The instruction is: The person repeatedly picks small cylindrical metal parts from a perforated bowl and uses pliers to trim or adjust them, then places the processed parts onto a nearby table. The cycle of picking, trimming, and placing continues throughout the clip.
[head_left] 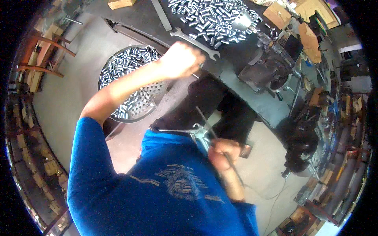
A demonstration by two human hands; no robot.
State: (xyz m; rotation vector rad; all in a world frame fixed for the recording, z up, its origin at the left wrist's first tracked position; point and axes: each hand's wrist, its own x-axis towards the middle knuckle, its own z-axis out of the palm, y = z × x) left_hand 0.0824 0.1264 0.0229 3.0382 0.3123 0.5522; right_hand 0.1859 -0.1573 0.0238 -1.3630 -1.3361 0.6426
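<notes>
My left hand (182,61) is closed in a fist above the bench's near edge, beside an open-ended wrench (195,44). A short thin metal end (195,76) shows just under that fist; what the fingers hold is mostly hidden. In front of my lap, my right hand (226,151) is closed round a long thin rod (204,118), which slants up and left out of the fist. An air blow gun (200,133) lies against this hand, its long nozzle pointing left across my shirt hem. Whether the fingers also grip its handle, I cannot tell.
Many small metal sleeves (214,19) lie heaped on the dark bench (138,19). More fill a round perforated metal basket (151,105) at the left. A greasy vise-like fixture (264,72) stands at the bench's right. A wooden stool (47,55) is at far left.
</notes>
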